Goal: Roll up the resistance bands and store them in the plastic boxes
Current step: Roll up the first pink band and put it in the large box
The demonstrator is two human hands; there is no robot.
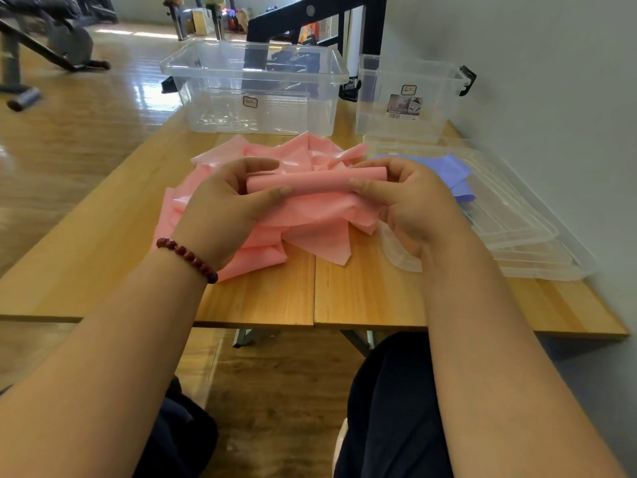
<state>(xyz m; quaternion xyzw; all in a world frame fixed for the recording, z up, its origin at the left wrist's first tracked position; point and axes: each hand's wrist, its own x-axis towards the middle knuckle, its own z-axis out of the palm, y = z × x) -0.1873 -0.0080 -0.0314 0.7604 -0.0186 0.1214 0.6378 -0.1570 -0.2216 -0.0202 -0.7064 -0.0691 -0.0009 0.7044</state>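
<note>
Now | pink band [310, 182] roll | ends pinched: left grip [220, 208], right grip [413, 205]

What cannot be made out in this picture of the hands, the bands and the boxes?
- Head view: both ends of the pink roll are covered by the left hand and the right hand.
- Head view: the purple band lies partly behind the right hand.
- Head view: the label on the small box is too small to read.

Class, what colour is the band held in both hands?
The band is pink; the head view shows it best.
</note>
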